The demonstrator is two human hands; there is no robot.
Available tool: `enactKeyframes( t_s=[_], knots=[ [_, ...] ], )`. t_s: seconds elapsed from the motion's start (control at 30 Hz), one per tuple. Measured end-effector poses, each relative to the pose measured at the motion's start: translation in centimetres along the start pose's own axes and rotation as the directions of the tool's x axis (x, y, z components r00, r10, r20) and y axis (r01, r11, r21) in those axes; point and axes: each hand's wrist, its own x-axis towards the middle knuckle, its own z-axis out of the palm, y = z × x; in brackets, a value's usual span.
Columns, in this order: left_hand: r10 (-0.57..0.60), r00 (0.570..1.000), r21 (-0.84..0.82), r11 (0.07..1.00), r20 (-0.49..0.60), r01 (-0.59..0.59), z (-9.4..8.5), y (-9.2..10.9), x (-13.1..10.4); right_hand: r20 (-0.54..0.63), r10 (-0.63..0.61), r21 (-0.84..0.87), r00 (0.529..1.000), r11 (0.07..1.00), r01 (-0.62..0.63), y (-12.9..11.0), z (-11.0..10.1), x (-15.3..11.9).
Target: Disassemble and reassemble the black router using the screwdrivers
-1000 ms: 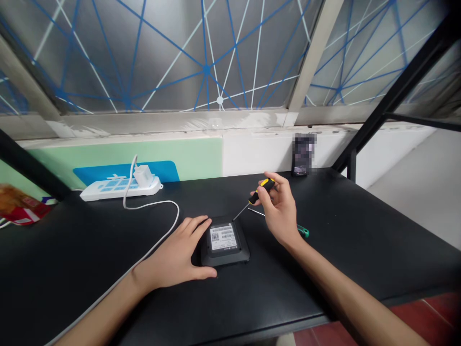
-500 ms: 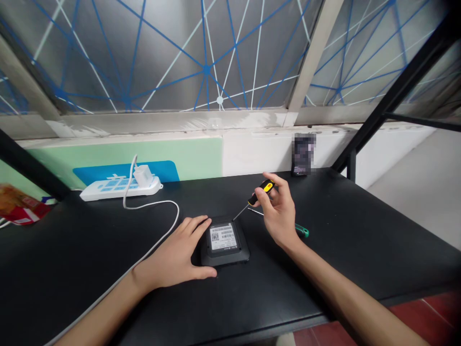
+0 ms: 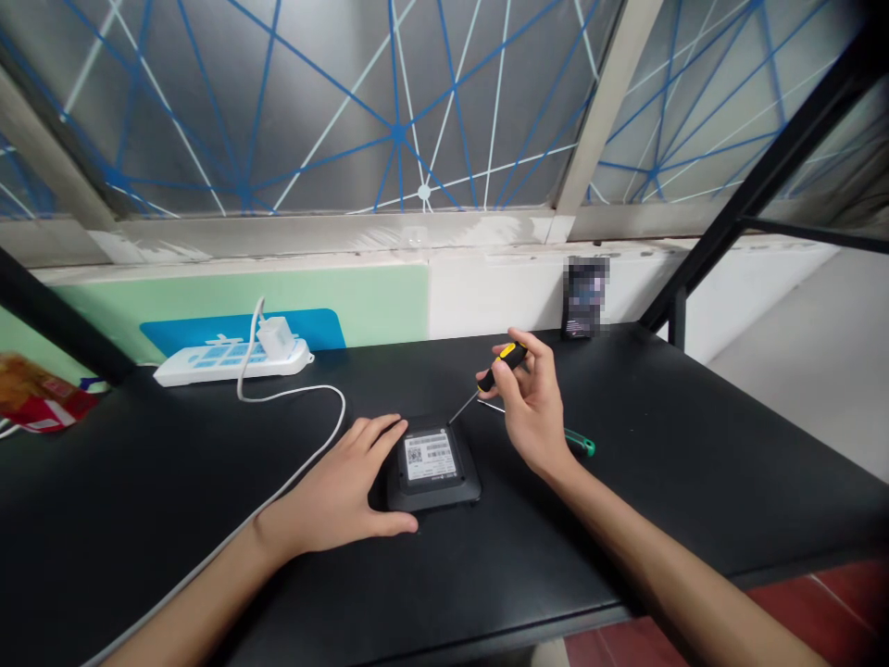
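Observation:
A black, squarish device (image 3: pixel 434 497) with a white printed label lies on the dark table. My left hand (image 3: pixel 347 486) rests along its left side, fingers stretched and thumb apart, steadying nothing inside the palm. In my right hand (image 3: pixel 536 408) is a black-and-yellow screwdriver (image 3: pixel 512 354), held by its handle between thumb and fingers. Its shaft slants down to the left, and the tip meets the device near the top right corner of the label. Behind my right wrist lies a second screwdriver with a green handle (image 3: pixel 581 443), partly hidden by the hand.
A white power strip (image 3: pixel 229 363) with a plugged-in charger (image 3: pixel 276 339) stands at the back left. Its white cable (image 3: pixel 316 471) runs forward past my left arm. A phone (image 3: pixel 584 298) leans against the wall. A red food packet (image 3: pixel 45 396) sits far left.
My right hand has shifted slightly left and its grip on the screwdriver handle has turned a little. The tip stays at the same corner; my left hand has hardly moved.

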Motion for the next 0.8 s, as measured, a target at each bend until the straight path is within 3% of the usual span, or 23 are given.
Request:
enactKeyframes(
  t_s=[0.27, 0.8],
  knots=[
    [0.001, 1.000, 0.015, 1.000, -0.024, 0.000, 0.0, 0.1, -0.1, -0.102, -0.012, 0.027, 0.995, 1.000, 0.014, -0.6, 0.0, 0.0],
    [-0.024, 0.998, 0.037, 0.999, -0.055, 0.026, -0.1, -0.2, 0.1, 0.058, 0.026, 0.016, 0.998, 1.000, -0.027, -0.5, 0.5, -1.0]
  ],
)
